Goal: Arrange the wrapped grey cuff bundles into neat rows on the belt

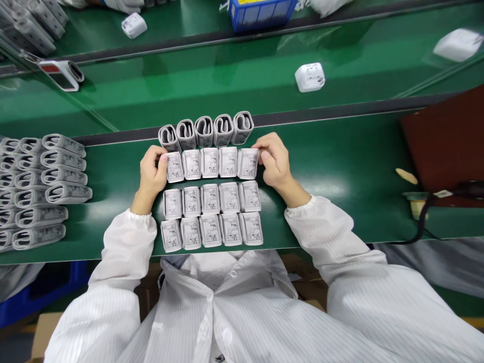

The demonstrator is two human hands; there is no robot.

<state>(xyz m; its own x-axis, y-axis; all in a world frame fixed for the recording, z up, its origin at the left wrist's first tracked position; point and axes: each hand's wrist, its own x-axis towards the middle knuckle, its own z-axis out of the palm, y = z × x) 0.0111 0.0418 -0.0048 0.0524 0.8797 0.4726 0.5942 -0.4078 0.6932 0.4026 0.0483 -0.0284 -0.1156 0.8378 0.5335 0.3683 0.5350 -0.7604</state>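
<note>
Several rolled grey wrist cuffs with printed drawings stand in rows on the green bench in front of me. My left hand (154, 169) pinches the left end of one row, at its end cuff (174, 167). At the opposite end, my right hand (274, 159) has thumb and fingers closed against the last cuff (248, 164). Behind this row is another row of cuffs (204, 132), tilted so that their coiled edges show. Two more rows lie nearer to me, one with a middle cuff (210, 198) and the front one with its own (210, 230).
Stacked rolled cuffs (64, 169) fill the bench's left side. Beyond the dark rail lie a white device with a screen and cuff (62, 74) and white plastic housings (310, 77). A blue bin (260, 14) stands at the back. A brown board (446, 146) and cable (419, 227) are at right.
</note>
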